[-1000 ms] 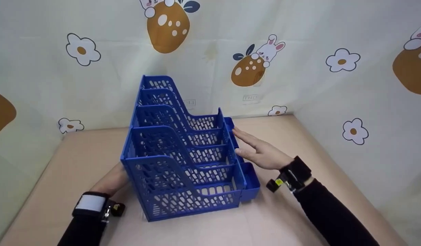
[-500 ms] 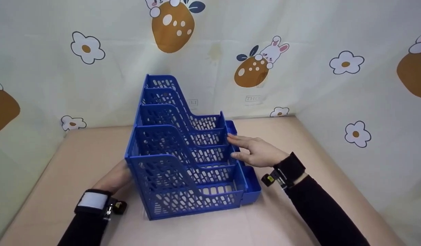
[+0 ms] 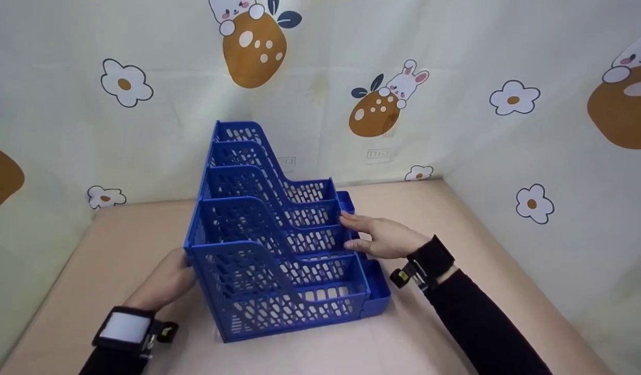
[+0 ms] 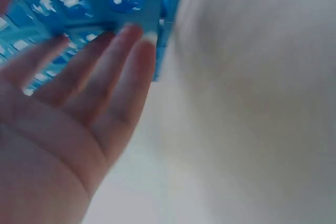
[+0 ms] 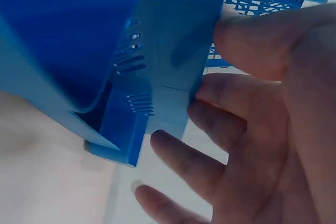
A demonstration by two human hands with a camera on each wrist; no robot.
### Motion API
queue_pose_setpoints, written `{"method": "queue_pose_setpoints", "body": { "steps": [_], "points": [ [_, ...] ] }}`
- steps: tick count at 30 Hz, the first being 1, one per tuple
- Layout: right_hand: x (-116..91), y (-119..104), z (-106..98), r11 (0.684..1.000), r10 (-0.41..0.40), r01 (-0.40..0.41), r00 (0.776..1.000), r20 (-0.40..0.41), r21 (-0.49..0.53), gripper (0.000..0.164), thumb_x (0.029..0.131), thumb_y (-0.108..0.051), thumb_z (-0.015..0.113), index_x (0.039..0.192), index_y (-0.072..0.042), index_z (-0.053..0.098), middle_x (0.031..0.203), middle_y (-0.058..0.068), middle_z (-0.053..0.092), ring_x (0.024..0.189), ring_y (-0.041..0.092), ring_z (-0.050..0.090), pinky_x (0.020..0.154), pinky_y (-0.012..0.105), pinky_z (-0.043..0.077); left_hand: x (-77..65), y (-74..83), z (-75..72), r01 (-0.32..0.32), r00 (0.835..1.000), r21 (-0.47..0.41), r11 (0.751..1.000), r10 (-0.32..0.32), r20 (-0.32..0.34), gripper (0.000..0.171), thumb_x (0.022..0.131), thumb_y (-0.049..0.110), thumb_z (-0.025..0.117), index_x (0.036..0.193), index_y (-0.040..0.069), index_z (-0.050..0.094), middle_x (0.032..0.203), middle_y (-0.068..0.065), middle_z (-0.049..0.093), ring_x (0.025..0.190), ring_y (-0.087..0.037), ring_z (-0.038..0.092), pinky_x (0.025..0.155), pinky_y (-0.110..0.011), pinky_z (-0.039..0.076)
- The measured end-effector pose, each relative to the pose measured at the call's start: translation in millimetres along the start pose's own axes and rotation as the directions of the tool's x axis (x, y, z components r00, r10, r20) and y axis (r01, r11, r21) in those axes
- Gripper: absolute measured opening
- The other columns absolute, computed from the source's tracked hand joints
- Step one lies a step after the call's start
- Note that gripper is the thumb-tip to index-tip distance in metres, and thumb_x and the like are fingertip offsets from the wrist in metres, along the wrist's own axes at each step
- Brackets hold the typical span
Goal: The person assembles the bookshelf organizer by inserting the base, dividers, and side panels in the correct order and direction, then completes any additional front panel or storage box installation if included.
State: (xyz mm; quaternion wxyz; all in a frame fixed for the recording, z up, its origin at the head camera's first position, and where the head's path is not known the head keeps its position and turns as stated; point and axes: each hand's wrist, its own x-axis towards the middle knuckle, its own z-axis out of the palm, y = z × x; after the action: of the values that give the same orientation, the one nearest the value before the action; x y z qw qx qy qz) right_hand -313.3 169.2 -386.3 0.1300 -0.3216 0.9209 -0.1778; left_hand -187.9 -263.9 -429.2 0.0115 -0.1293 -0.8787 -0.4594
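A blue plastic file organizer [image 3: 278, 312] with slotted dividers stands upright on the table, its tall back to the left. Small blue cups [image 3: 376, 291] hang along its low front panel [image 5: 173, 51], on the right. My left hand [image 3: 166, 278] is at the tall back; in the left wrist view its extended fingers touch or nearly touch the slotted blue plastic. Over at the front panel, my right hand [image 3: 385, 237] has loosely spread fingers. Its thumb [image 5: 252, 40] and forefinger touch the panel's edge, while the other fingers stand apart below. The left fingertips are hidden in the head view.
A beige cover lies over the table [image 3: 143, 229]. Pale sheeting [image 3: 320, 94] printed with flowers, rabbits and brown fruit rises behind and at both sides. Black straps with small cameras [image 3: 402, 277] sit on both wrists.
My right hand has shifted left from beside the cups onto the front panel's top. That panel's top edge sits slightly lower. The left hand shows more beside the back, and the head view shifts slightly.
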Motion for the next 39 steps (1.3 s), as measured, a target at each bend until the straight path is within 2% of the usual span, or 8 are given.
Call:
{"method": "queue_pose_setpoints", "body": {
  "steps": [3,6,8,15,20,27,32,39],
  "points": [
    [3,10,4,0.996,-0.016,0.016,1.0,-0.004,0.092,0.071,0.096,-0.06,0.059,0.158,-0.033,0.035,0.169,-0.015,0.018,0.156,0.022,0.023,0.125,0.05,0.026,-14.5,8.5,-1.3,0.011,0.991,-0.094,0.996,0.002,0.131,0.055,0.1,0.008,0.056,0.153,0.002,0.04,0.143,-0.022,0.058,0.131,-0.038,0.057,0.106,-0.05,0.051],
    [8,17,4,0.987,-0.045,0.045,0.999,-0.003,0.153,0.071,0.094,-0.057,0.064,0.156,-0.031,0.041,0.17,-0.015,0.012,0.157,0.023,0.017,0.126,0.052,0.022,-35.6,22.7,2.7,0.122,0.947,-0.167,0.978,-0.064,0.315,0.086,0.095,0.011,0.066,0.162,0.002,0.013,0.151,-0.03,0.045,0.13,-0.044,0.055,0.101,-0.045,0.055],
    [11,20,1,0.983,-0.066,0.064,0.998,0.005,0.172,0.068,0.095,-0.052,0.067,0.155,-0.03,0.044,0.171,-0.013,0.009,0.158,0.024,0.014,0.126,0.054,0.02,-42.2,28.5,10.3,0.19,0.929,-0.164,0.968,-0.124,0.348,0.094,0.095,0.021,0.07,0.163,0.004,0.006,0.153,-0.032,0.042,0.129,-0.044,0.056,0.099,-0.048,0.056],
    [14,28,8,0.975,-0.133,0.138,0.99,-0.041,0.172,0.064,0.093,-0.051,0.069,0.151,-0.034,0.05,0.168,-0.016,0.023,0.159,0.023,0.013,0.125,0.057,0.019,-41.6,24.0,15.8,0.118,0.969,-0.03,0.993,-0.109,0.223,0.081,0.095,0.041,0.07,0.159,0.012,0.028,0.149,-0.017,0.054,0.131,-0.033,0.058,0.101,-0.051,0.054],
    [-7,30,21,0.963,-0.245,0.257,0.96,-0.134,0.079,0.061,0.097,-0.054,0.061,0.153,-0.033,0.047,0.167,-0.008,0.031,0.159,0.026,0.014,0.126,0.061,0.011,-34.6,9.1,-0.4,0.177,0.969,-0.016,0.984,-0.171,0.179,0.082,0.094,0.042,0.071,0.158,0.008,0.032,0.146,-0.02,0.056,0.127,-0.033,0.061,0.096,-0.04,0.058],
    [-47,8,43,0.911,-0.412,0.393,0.887,-0.208,-0.127,0.064,0.099,-0.052,0.059,0.156,-0.028,0.041,0.164,0.0,0.037,0.156,0.032,0.024,0.122,0.066,0.007,-20.9,-15.8,-17.4,0.301,0.953,0.051,0.952,-0.299,-0.046,0.082,0.093,0.054,0.068,0.151,0.003,0.039,0.133,-0.021,0.061,0.11,-0.028,0.067,0.086,-0.041,0.061],
    [-66,-16,62,0.833,-0.541,0.462,0.793,-0.279,-0.304,0.075,0.095,-0.059,0.061,0.157,-0.022,0.04,0.149,0.001,0.049,0.135,0.024,0.042,0.112,0.056,0.024,-4.2,-24.7,-11.6,0.305,0.944,-0.113,0.946,-0.315,-0.094,0.054,0.102,0.047,0.057,0.122,-0.003,0.054,0.11,-0.017,0.069,0.092,-0.023,0.073,0.078,-0.034,0.062],
    [-82,-63,84,0.755,-0.572,0.377,0.779,-0.257,-0.536,0.096,0.09,-0.074,0.055,0.162,-0.017,0.027,0.128,-0.001,0.053,0.112,0.016,0.044,0.102,0.043,0.033,24.1,-23.7,4.8,0.168,0.977,-0.359,0.918,-0.203,-0.062,0.049,0.109,0.034,0.046,0.137,-0.007,0.047,0.127,-0.026,0.065,0.11,-0.025,0.071,0.094,-0.033,0.059]
  ]
}}
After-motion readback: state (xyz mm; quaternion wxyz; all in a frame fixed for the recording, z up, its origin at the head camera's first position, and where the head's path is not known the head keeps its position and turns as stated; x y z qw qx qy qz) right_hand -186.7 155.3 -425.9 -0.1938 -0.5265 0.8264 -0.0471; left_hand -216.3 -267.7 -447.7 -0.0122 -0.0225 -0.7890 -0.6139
